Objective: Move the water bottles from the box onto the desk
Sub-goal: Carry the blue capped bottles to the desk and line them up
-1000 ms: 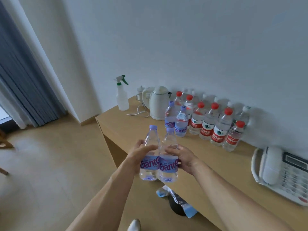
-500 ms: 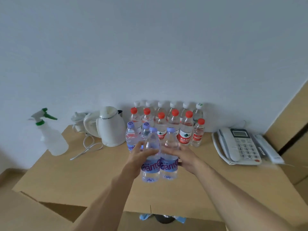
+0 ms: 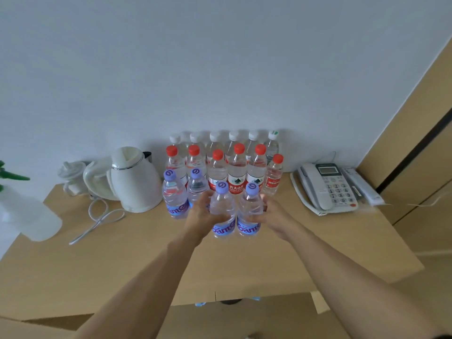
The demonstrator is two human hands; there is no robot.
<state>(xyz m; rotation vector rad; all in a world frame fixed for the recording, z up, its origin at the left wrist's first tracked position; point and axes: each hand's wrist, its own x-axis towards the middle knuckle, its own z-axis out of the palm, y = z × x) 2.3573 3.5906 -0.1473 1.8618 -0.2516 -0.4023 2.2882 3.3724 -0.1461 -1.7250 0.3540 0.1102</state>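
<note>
since a second ago the two purple-capped bottles have travelled from beyond the desk edge to over the desk, just before the standing rows. left hand and right hand each clasp one. set-down looks imminent.

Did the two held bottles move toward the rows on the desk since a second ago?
Yes. The two held bottles, gripped by the left hand and right hand, now sit close in front of the red-capped row; earlier they hung off the desk edge.
</note>
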